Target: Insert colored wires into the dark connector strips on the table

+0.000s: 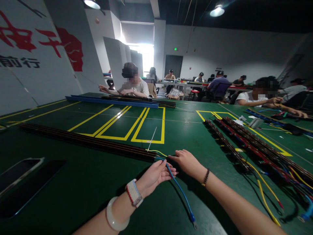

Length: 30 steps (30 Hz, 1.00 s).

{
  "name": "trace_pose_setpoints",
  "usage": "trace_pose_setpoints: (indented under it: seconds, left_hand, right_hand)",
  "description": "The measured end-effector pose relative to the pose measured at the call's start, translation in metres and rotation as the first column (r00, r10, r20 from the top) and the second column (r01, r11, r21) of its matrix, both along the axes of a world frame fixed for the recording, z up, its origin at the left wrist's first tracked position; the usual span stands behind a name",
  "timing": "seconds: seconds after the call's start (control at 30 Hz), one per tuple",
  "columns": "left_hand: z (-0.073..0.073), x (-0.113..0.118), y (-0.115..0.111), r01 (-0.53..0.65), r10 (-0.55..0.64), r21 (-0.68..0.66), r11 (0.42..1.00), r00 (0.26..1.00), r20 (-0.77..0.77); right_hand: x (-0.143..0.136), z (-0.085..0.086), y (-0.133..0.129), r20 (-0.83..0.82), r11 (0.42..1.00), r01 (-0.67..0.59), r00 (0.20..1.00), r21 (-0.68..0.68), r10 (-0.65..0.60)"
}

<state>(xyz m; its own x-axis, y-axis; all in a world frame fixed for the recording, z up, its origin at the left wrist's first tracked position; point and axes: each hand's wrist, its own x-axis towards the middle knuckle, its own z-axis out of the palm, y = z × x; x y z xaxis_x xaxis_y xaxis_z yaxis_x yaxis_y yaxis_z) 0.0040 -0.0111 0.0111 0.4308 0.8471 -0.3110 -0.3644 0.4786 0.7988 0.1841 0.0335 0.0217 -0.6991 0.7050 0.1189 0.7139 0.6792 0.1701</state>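
Note:
A long dark bar [93, 141] with several ridges lies across the green table, its near end close to my hands. From that end come a blue cable [181, 191] and a thin yellow-green wire [157, 152]. My left hand [156, 174], palm up, has the blue cable between its thumb and fingers, the other fingers stretched out below. The cable's free end, with a metal ring terminal [194, 224], hangs toward the front. My right hand [189, 164] pinches the tip of the yellow-green wire. A white cable tie [152, 138] sticks up from the bar's end.
Several similar wired bars [256, 147] with yellow, red and blue cables lie at the right. Dark flat panels [31, 189] are at the left. Yellow tape [163, 125] marks the table. A blue channel [112, 101] runs along the far side; people [137, 83] sit beyond.

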Motion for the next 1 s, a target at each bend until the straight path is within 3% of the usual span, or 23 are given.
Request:
trace_pose_setpoints:
  seconds: [0.27,0.37,0.43,0.53,0.63,0.73,0.87,1.0]
  left_hand:
    - [0.006,-0.005,0.002,0.030,-0.017,0.090,0.995,0.990,-0.139]
    - [0.009,-0.008,0.005,0.081,-0.028,0.149,0.986,0.945,-0.326]
    - [0.011,-0.011,0.007,0.174,-0.019,0.232,0.957,0.836,-0.549]
    - [0.014,-0.014,0.008,0.344,0.127,0.380,0.859,0.576,-0.808]
    - [0.018,-0.016,0.005,0.493,0.297,0.421,0.761,0.311,-0.903]
    - [0.021,-0.016,0.001,0.605,0.361,0.362,0.709,0.129,-0.923]
    - [0.019,-0.014,0.000,0.677,0.420,0.318,0.664,0.014,-0.907]
    - [0.016,-0.014,0.001,0.669,0.432,0.340,0.662,0.030,-0.901]
  right_hand:
    - [0.010,-0.018,0.008,-0.355,0.994,-0.017,0.935,-0.108,-0.023]
    - [0.012,-0.027,0.012,-0.464,0.990,-0.069,0.886,-0.126,0.003]
    - [0.013,-0.031,0.013,-0.494,0.989,-0.088,0.869,-0.120,0.018]
    - [0.013,-0.032,0.014,-0.498,0.990,-0.102,0.866,-0.099,0.039]
    - [0.012,-0.031,0.013,-0.491,0.990,-0.108,0.870,-0.089,0.051]
    - [0.012,-0.029,0.011,-0.488,0.991,-0.107,0.871,-0.079,0.055]
    - [0.012,-0.029,0.011,-0.482,0.992,-0.103,0.874,-0.073,0.055]
    - [0.011,-0.027,0.009,-0.460,0.998,-0.054,0.888,-0.044,0.028]
